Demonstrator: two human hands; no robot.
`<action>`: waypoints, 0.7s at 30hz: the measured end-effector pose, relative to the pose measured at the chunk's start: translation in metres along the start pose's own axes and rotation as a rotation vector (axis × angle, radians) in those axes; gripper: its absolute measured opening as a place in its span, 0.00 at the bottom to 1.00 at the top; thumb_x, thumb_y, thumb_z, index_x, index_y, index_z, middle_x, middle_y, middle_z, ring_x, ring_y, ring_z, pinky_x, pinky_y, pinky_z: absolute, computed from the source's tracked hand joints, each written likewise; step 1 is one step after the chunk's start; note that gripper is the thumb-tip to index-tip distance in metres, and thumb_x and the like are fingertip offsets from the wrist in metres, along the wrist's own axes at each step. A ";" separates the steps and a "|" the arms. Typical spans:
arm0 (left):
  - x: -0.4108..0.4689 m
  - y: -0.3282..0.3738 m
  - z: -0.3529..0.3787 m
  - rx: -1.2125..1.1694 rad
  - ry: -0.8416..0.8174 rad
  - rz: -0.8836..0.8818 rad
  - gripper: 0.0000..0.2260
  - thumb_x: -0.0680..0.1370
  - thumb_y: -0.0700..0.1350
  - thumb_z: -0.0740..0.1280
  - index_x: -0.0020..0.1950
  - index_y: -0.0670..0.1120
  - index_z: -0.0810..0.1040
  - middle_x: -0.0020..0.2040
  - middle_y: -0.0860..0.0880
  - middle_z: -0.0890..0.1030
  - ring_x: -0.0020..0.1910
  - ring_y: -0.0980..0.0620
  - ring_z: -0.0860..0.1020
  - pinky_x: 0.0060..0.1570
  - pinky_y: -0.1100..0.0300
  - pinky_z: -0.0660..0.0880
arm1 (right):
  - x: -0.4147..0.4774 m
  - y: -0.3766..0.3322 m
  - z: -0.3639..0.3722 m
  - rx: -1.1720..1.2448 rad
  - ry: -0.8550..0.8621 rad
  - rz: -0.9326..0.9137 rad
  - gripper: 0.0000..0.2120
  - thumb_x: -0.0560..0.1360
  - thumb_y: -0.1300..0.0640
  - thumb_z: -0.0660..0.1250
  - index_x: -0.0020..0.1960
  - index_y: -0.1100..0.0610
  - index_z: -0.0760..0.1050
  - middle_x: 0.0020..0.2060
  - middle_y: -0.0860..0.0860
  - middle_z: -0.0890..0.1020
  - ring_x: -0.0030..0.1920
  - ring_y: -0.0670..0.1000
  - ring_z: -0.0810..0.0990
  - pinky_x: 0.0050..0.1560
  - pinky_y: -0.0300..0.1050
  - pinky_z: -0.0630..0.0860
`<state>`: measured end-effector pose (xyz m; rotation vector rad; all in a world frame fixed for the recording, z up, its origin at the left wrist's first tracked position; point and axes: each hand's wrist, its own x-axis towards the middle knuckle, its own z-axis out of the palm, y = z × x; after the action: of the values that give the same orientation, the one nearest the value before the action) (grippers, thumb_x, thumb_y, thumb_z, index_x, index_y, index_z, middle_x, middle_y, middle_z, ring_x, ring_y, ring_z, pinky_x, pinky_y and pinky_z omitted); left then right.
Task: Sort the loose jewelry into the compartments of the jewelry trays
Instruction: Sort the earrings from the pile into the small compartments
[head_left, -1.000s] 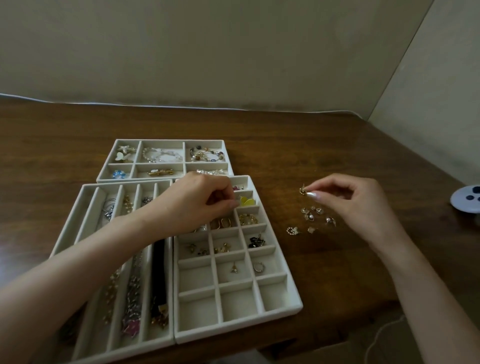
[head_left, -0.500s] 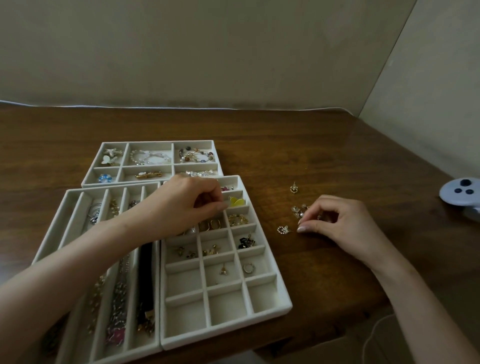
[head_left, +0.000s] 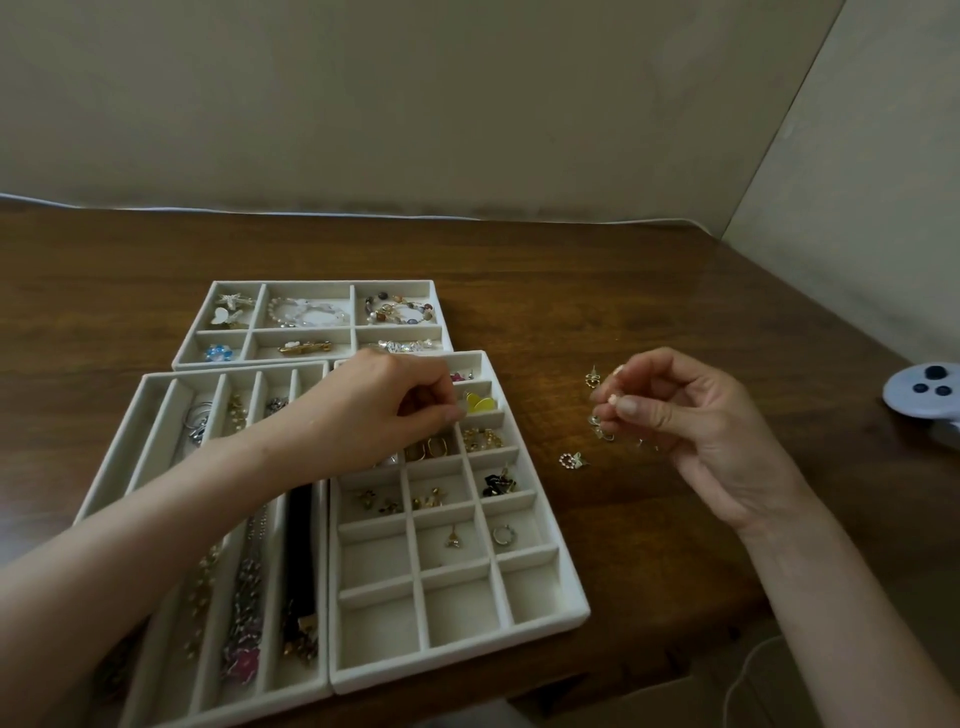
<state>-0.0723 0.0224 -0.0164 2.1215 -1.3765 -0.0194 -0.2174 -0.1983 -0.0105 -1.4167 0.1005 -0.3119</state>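
now right hand (head_left: 675, 415) grip pinches small earring (head_left: 615, 400) above loose pile (head_left: 571, 460) on worktop (head_left: 623, 312), right of grid tray (head_left: 457, 608), likely to match it; left hand (head_left: 384, 410) curls over far compartments, cannot tell contents.

- counter (head_left: 571, 291): dark brown wood, visible grain, smooth with a soft sheen;
- jewelry trays (head_left: 457, 610): cream cloth lining, matt, velvety;
- loose jewelry (head_left: 571, 460): gold-toned metal, shiny;
- controller (head_left: 922, 397): pale plastic, smooth, glossy
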 end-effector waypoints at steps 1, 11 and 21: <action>0.000 0.000 0.000 -0.002 0.001 -0.001 0.03 0.75 0.46 0.68 0.42 0.50 0.78 0.33 0.57 0.78 0.35 0.62 0.77 0.33 0.73 0.70 | 0.000 0.000 0.005 0.006 -0.032 -0.001 0.08 0.60 0.64 0.71 0.37 0.54 0.82 0.37 0.56 0.83 0.38 0.52 0.84 0.38 0.40 0.80; 0.000 -0.001 0.002 0.015 -0.013 -0.009 0.03 0.75 0.46 0.67 0.43 0.48 0.79 0.34 0.57 0.78 0.37 0.61 0.77 0.35 0.71 0.71 | 0.000 -0.002 0.035 -0.057 -0.132 0.025 0.08 0.64 0.68 0.68 0.40 0.60 0.83 0.40 0.58 0.85 0.40 0.53 0.85 0.39 0.39 0.80; 0.002 -0.007 -0.004 0.062 0.052 -0.070 0.02 0.75 0.46 0.68 0.42 0.50 0.78 0.35 0.59 0.76 0.32 0.65 0.74 0.34 0.73 0.68 | -0.018 0.022 0.105 -0.526 -0.458 -0.138 0.09 0.70 0.67 0.72 0.48 0.57 0.83 0.45 0.48 0.84 0.48 0.43 0.82 0.50 0.37 0.78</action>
<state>-0.0638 0.0248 -0.0158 2.2056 -1.2875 0.0506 -0.2043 -0.0902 -0.0174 -1.9886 -0.3133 -0.0648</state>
